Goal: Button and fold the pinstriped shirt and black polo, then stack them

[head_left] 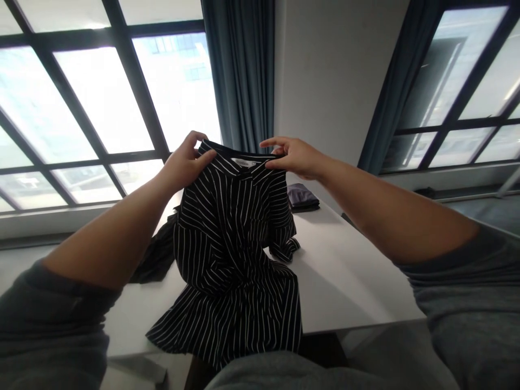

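My left hand (187,162) and my right hand (293,157) hold a black shirt with thin white stripes (227,244) up by its neckline, pinching the collar's two sides. The shirt hangs down from them, and its lower part rests on a white table (341,271). A small pale label (239,162) shows inside the collar. One cuffed sleeve (284,249) droops at the right. A dark fold of cloth (158,254) lies to the left of the shirt, partly hidden behind it; I cannot tell if it belongs to the shirt.
A folded dark garment (303,196) lies at the table's far end. Large paned windows (97,108) and a teal curtain (239,70) stand behind the table, with a pale wall (333,70) beside them. My grey sleeves fill the lower corners.
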The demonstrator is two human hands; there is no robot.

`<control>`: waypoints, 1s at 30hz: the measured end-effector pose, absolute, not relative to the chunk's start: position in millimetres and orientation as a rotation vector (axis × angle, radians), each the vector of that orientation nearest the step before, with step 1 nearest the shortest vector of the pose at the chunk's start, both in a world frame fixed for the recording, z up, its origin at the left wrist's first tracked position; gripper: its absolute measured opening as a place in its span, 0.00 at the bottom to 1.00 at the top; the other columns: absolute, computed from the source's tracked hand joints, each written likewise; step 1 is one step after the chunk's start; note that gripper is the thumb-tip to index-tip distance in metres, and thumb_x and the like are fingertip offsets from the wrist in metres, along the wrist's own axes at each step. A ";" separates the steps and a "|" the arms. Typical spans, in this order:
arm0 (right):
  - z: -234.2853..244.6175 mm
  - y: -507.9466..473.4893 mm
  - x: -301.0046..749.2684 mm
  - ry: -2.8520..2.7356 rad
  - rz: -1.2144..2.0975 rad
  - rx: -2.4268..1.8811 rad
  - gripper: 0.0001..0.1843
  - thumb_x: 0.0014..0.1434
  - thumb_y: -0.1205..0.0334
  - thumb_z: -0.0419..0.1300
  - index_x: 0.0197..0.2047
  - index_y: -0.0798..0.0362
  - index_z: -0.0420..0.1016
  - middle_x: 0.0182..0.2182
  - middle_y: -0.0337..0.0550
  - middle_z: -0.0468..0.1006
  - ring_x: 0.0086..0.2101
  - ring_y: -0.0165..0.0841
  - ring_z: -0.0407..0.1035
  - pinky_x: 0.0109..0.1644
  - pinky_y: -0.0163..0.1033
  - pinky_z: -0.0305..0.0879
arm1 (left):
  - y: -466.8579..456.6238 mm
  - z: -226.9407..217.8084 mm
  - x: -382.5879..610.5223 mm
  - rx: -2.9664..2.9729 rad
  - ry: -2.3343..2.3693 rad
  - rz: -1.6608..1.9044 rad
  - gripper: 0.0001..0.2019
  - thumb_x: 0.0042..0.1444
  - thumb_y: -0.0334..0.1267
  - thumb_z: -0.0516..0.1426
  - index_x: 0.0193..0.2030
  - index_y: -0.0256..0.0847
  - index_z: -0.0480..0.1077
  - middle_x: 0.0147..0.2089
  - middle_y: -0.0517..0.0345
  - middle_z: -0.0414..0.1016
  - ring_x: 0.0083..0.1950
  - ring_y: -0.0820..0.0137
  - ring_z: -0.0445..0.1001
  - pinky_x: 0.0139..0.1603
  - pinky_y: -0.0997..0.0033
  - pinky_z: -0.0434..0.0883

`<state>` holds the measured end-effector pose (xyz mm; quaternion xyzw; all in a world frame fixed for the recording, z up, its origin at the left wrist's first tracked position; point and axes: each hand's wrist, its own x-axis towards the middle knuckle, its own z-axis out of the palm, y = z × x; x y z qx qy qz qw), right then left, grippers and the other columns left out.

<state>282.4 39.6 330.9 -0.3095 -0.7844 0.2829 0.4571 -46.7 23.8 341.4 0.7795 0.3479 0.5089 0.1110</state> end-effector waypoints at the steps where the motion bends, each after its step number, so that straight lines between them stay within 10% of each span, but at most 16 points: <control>1: 337.3 39.0 283.8 -1.958 0.674 -0.806 0.20 0.47 0.55 0.79 0.40 0.50 0.78 0.29 0.39 0.74 0.33 0.36 0.73 0.35 0.42 0.72 | 22.7 344.1 -48.6 2.333 1.020 1.448 0.16 0.56 0.41 0.67 0.50 0.47 0.71 0.34 0.59 0.77 0.43 0.62 0.81 0.44 0.63 0.80; 7: 363.7 27.3 287.9 -1.976 0.520 -0.869 0.20 0.51 0.49 0.78 0.29 0.50 0.74 0.23 0.39 0.71 0.28 0.33 0.69 0.29 0.40 0.69 | 28.7 359.6 -64.8 2.602 1.217 1.213 0.14 0.49 0.45 0.70 0.40 0.44 0.77 0.32 0.56 0.78 0.38 0.61 0.80 0.40 0.62 0.79; 18: 366.0 34.1 277.7 -1.722 0.380 -0.814 0.18 0.64 0.44 0.67 0.38 0.48 0.67 0.27 0.37 0.70 0.30 0.34 0.70 0.31 0.38 0.69 | 26.9 350.3 -44.6 2.212 1.225 1.684 0.06 0.67 0.44 0.58 0.42 0.46 0.71 0.35 0.55 0.75 0.45 0.59 0.78 0.46 0.58 0.78; 24: 392.5 14.6 291.9 -1.798 0.013 -0.901 0.13 0.62 0.54 0.69 0.34 0.50 0.70 0.27 0.37 0.70 0.32 0.34 0.68 0.37 0.39 0.67 | 13.5 367.3 -53.4 2.642 1.293 1.188 0.17 0.49 0.45 0.71 0.43 0.44 0.76 0.36 0.55 0.77 0.47 0.55 0.78 0.51 0.55 0.78; 30: 421.8 -28.8 300.1 -1.905 -0.373 -1.076 0.11 0.61 0.59 0.70 0.34 0.55 0.74 0.30 0.37 0.72 0.32 0.29 0.62 0.43 0.41 0.61 | 39.3 378.2 -86.0 2.716 1.681 0.723 0.06 0.48 0.42 0.68 0.29 0.46 0.76 0.28 0.58 0.72 0.45 0.55 0.79 0.53 0.59 0.75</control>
